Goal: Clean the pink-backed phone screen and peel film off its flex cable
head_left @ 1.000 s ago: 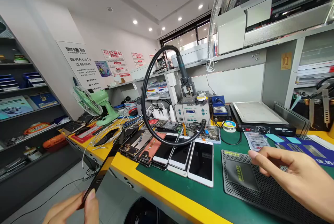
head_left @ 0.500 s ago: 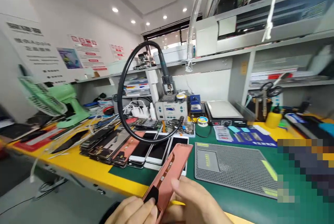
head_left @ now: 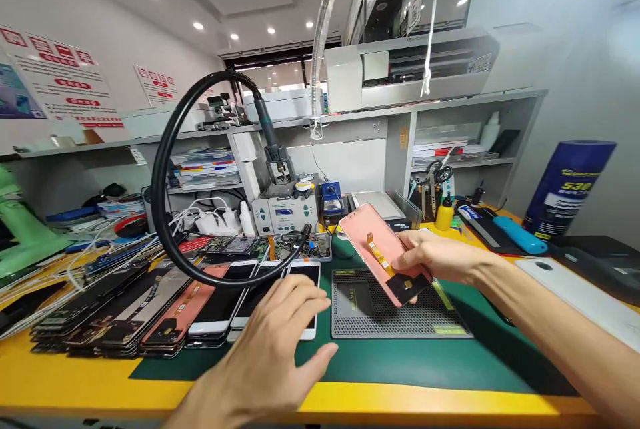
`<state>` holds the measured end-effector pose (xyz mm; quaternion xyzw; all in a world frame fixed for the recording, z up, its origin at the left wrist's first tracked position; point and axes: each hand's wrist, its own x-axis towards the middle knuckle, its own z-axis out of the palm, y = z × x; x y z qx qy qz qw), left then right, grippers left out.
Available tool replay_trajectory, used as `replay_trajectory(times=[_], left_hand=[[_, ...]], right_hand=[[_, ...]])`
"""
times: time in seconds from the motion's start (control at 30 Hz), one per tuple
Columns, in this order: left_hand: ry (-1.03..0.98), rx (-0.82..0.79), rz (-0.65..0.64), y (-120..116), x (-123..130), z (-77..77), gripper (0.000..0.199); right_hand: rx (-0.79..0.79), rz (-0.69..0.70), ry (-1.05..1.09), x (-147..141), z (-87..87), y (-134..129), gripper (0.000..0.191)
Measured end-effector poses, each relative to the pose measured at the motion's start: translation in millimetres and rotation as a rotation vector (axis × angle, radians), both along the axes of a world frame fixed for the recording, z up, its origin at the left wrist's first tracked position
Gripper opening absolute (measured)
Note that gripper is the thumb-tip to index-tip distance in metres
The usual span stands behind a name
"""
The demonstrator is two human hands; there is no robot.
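My right hand (head_left: 430,257) grips a pink-backed phone screen (head_left: 367,225) by its lower side, thumb on top. An orange flex cable (head_left: 379,254) and a black patch show on the screen's back. It hangs tilted above a grey perforated mat (head_left: 400,329). My left hand (head_left: 285,342) holds nothing, its fingers stretched out and thumb apart, over the front of the green work mat (head_left: 360,361). Just beyond it lie white-framed phone screens (head_left: 225,302), partly hidden by the hand. Left of those rests a stack of screens with a pink one (head_left: 183,309) on top.
A thick black hose (head_left: 159,195) loops over the screens from a hot-air station (head_left: 285,210). Tall blue spray can (head_left: 570,189) stands at the right, near a blue-handled tool (head_left: 520,235) and a white phone-like panel (head_left: 575,289). A yellow bottle (head_left: 444,215) stands behind.
The view has swung right. Both hands were on the pink-backed screen; my left hand has let go and opened, while my right hand has carried it right, over the grey mat.
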<state>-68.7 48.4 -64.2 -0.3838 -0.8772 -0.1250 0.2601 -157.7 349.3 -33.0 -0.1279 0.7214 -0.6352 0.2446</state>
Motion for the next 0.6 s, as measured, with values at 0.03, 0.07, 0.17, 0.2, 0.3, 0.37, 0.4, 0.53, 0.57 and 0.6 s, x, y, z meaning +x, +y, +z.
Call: replay_trajectory(times=[0.03,0.07,0.17,0.2,0.3,0.37,0.4,0.53,0.57,0.6], left_hand=[[-0.065,-0.04,-0.01,2,-12,1.8,0.044],[-0.115,-0.082,-0.034,5,-24,2.2,0.056],[-0.241,-0.189,-0.084,16,-56,-1.1,0.083],[-0.271,-0.213,-0.098,19,-64,-2.1,0.087],[-0.328,-0.245,-0.135,26,-77,-2.0,0.094],[-0.345,-0.243,-0.144,27,-80,-0.8,0.1],[-0.349,-0.24,-0.146,27,-81,-0.6,0.105],[-0.359,-0.242,-0.163,26,-86,-4.0,0.116],[-0.362,-0.243,-0.169,25,-88,-5.6,0.117],[-0.363,-0.244,-0.173,25,-89,-7.3,0.117]], right_hand=[[0.038,0.021,0.005,-9,-0.7,10,0.012],[0.061,0.041,0.015,-17,-2.4,17,0.012],[0.074,0.092,0.053,-29,-10.2,25,0.014],[0.07,0.116,0.062,-30,-12.7,25,0.015],[0.057,0.208,0.078,-30,-19.0,25,0.02],[0.052,0.25,0.085,-29,-22.2,26,0.023],[0.049,0.259,0.087,-30,-23.7,28,0.024],[0.05,0.256,0.072,-33,-29.6,31,0.024],[0.051,0.253,0.066,-34,-30.8,31,0.024],[0.053,0.25,0.061,-35,-31.9,31,0.024]])
